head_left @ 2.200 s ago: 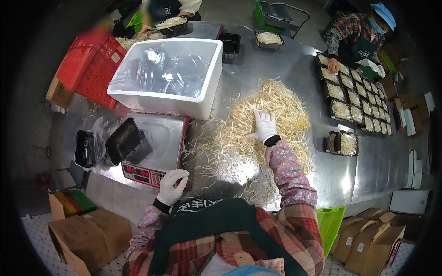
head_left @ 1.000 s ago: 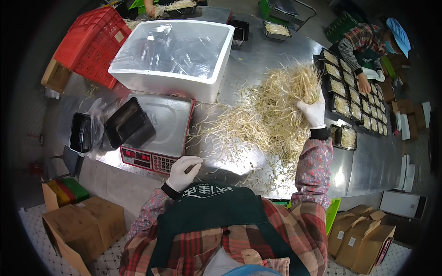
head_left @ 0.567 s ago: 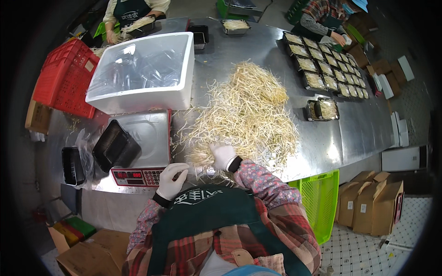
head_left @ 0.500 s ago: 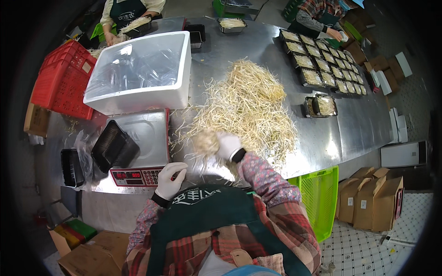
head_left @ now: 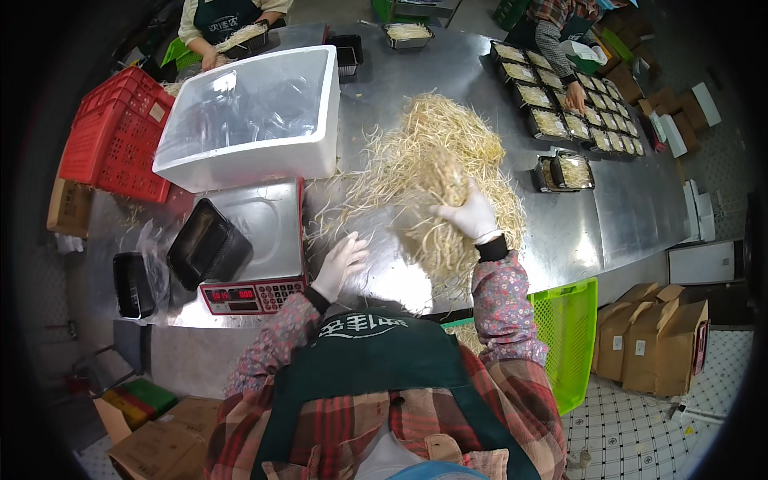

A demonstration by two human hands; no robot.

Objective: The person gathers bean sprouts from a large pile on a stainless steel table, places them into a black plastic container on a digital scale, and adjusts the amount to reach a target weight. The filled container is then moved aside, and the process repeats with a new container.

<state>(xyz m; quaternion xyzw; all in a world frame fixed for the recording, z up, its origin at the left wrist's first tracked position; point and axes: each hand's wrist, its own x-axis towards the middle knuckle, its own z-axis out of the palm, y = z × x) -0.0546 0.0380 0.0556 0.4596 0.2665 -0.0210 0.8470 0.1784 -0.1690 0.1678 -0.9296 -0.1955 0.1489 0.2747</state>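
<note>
Moved: since about half a second ago, right hand [head_left: 472,216] has gone from the near-left edge of the pile [head_left: 448,120] to its right part, a clump of sprouts [head_left: 442,178] with it; left hand [head_left: 342,266] has uncurled by the scale [head_left: 280,212]
Right grip: closed round the clump, thumb on the near side, other fingers mostly hidden by strands; clump is blurred, can't tell if it clears the pile
Why that grip: whole hand rather than fingertips, likely because loose strands would slip out of a pinch
Left grip: nothing in it, fingers stretched out, in the gap between scale and pile
Why there: probably the spot within easy reach of both
Pile: loose sprouts on the steel table [head_left: 384,258], right in front of me, presumably so I can grab from any side
Scale: left of the pile, display toward me, so readable from where I stand, I'd say
Black tray [head_left: 210,244]: tilted on the scale, can't tell if several are nested
Second tray [head_left: 132,284]: left of the scale, beside a plastic bag [head_left: 156,276]
Foam box [head_left: 312,160]: behind the scale, clear plastic inside, likely there to keep the front free
Filled packs [head_left: 552,124]: rows at far right by a co-worker's hand [head_left: 576,96], well apart from the pile, probably to keep stray strands off
</note>
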